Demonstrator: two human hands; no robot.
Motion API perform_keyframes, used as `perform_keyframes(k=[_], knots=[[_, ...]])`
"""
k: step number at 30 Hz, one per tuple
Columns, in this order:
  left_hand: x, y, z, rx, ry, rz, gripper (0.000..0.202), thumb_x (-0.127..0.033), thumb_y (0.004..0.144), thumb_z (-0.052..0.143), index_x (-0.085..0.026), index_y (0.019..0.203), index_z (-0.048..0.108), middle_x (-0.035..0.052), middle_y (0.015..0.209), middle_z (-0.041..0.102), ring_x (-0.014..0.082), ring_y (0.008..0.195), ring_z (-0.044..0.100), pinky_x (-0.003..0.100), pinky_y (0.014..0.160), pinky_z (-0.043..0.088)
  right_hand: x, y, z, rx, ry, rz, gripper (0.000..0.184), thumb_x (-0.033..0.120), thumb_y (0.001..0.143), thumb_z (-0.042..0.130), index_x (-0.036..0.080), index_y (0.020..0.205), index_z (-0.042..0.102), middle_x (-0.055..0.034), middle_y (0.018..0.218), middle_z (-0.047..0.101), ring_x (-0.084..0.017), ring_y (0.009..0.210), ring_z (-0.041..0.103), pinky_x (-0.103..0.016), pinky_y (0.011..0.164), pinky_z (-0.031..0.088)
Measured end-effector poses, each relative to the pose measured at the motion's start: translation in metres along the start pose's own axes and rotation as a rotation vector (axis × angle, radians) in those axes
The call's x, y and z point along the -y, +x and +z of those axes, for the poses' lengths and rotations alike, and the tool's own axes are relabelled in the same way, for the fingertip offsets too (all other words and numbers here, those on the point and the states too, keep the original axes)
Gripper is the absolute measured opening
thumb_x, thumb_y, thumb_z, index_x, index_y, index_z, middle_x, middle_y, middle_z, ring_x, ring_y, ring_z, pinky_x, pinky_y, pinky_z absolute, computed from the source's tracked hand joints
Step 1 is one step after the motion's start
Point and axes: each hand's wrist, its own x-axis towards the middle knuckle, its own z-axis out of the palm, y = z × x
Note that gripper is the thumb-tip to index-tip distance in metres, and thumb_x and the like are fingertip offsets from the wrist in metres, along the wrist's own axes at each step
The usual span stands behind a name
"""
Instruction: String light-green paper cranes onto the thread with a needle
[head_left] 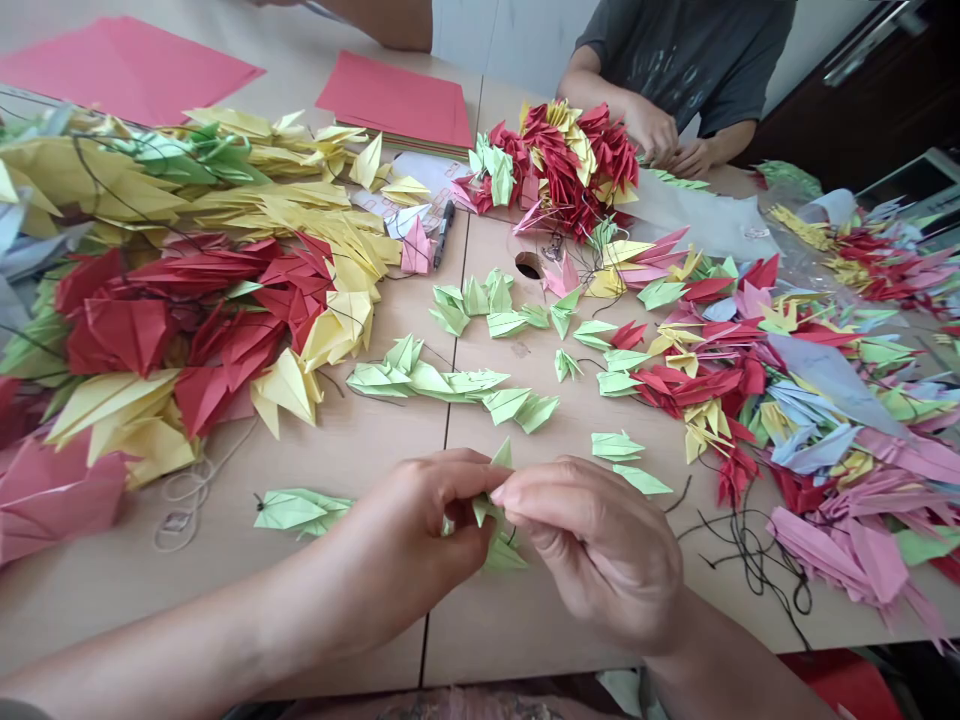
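Observation:
Near the table's front edge, my left hand (435,520) and my right hand (592,540) meet over a light green folded paper crane (501,455). Left thumb and fingers are closed around it; the right fingertips pinch at its upper side. What else the right fingers hold, such as a needle, is hidden. More green paper (502,552) shows just below my hands, with a bit of dark thread by it. Left of my left wrist lies a strung row of green cranes (304,511). Beyond my hands is a longer row of green cranes (427,380).
Piles of red cranes (124,330) and yellow cranes (345,325) cover the left. Mixed cranes (817,400) and tangled black cord (750,550) lie right. Red paper sheets (401,100), a pen (444,232) and a round table hole (528,265) are farther back. Another person's hands (671,145) work opposite.

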Motion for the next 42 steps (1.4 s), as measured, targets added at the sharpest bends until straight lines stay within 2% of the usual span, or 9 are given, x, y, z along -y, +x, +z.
perform_keyframes(k=[3,8,13,18,23,30,34,37,42], knots=[[0.001,0.001,-0.001,0.024,-0.027,-0.037,0.025,-0.007,0.082,0.052,-0.020,0.088,0.073,-0.0014,0.084,0.068,0.0147,0.078,0.059,0.024,0.070,0.045,0.000,0.000,0.000,-0.031,0.047,0.049,0.024,0.004,0.091,0.057,0.020,0.106,0.065,-0.0055,0.089,0.075,-0.016,0.078,0.070,-0.029,0.068,0.057],[0.002,0.000,-0.003,0.065,-0.170,-0.149,0.042,-0.009,0.078,0.051,-0.024,0.111,0.073,-0.0012,0.090,0.071,0.0179,0.084,0.063,0.025,0.073,0.047,-0.002,0.003,-0.001,-0.023,0.042,-0.039,0.024,0.003,0.091,0.057,0.018,0.107,0.065,-0.0056,0.089,0.075,-0.016,0.079,0.068,-0.031,0.072,0.056],[0.003,0.000,0.001,0.015,-0.010,-0.081,0.049,-0.002,0.072,0.049,-0.024,0.107,0.076,-0.0003,0.092,0.070,0.0154,0.079,0.061,0.023,0.070,0.046,-0.002,-0.002,-0.002,-0.005,0.111,-0.070,0.020,0.004,0.092,0.056,0.015,0.107,0.065,-0.0072,0.089,0.074,-0.016,0.082,0.067,-0.034,0.077,0.057],[0.005,0.003,-0.001,-0.008,0.035,-0.094,0.043,-0.006,0.076,0.052,-0.022,0.107,0.077,0.0012,0.085,0.069,0.0147,0.070,0.058,0.022,0.063,0.043,0.000,-0.007,-0.001,-0.229,0.539,0.292,0.012,0.019,0.103,0.047,0.026,0.108,0.056,-0.0017,0.092,0.073,-0.016,0.083,0.073,-0.030,0.063,0.064],[0.008,0.003,-0.008,0.056,-0.116,-0.184,0.039,-0.018,0.082,0.055,-0.021,0.117,0.071,0.0008,0.082,0.067,0.0154,0.071,0.056,0.023,0.062,0.043,-0.008,0.004,-0.010,-0.149,0.880,0.598,0.008,0.036,0.106,0.041,0.031,0.100,0.040,0.0074,0.083,0.074,-0.014,0.072,0.077,-0.018,0.046,0.060],[0.014,0.007,-0.012,0.076,-0.190,-0.213,0.030,-0.030,0.089,0.058,-0.018,0.115,0.068,-0.0068,0.059,0.042,0.0090,0.051,0.035,0.018,0.045,0.028,-0.002,0.014,-0.056,-0.245,0.884,0.720,0.020,0.040,0.090,0.068,0.033,0.093,0.050,0.0109,0.066,0.067,-0.007,0.040,0.061,-0.009,0.023,0.030],[0.014,0.008,-0.012,0.037,-0.102,-0.130,0.032,-0.034,0.093,0.058,-0.021,0.121,0.065,0.0014,0.084,0.066,0.0107,0.062,0.051,0.020,0.055,0.042,0.010,0.003,-0.083,-0.327,0.864,0.712,0.013,0.035,0.087,0.075,0.035,0.090,0.062,0.0099,0.065,0.069,-0.004,0.038,0.059,-0.008,0.023,0.021],[0.013,0.007,-0.012,0.003,0.070,-0.046,0.035,-0.029,0.094,0.058,-0.025,0.128,0.062,0.0037,0.108,0.072,0.0113,0.068,0.057,0.021,0.063,0.048,0.016,-0.018,-0.096,-0.304,0.811,0.754,0.006,0.039,0.091,0.070,0.035,0.090,0.067,0.0079,0.064,0.071,-0.007,0.037,0.061,-0.010,0.025,0.028],[0.011,0.000,-0.008,-0.038,0.312,0.065,0.040,-0.035,0.094,0.061,-0.027,0.132,0.059,0.0060,0.116,0.071,0.0168,0.086,0.065,0.025,0.075,0.050,0.018,-0.062,-0.101,-0.207,0.704,0.824,0.007,0.039,0.097,0.059,0.032,0.095,0.061,0.0027,0.061,0.071,-0.012,0.039,0.061,-0.017,0.031,0.045]])
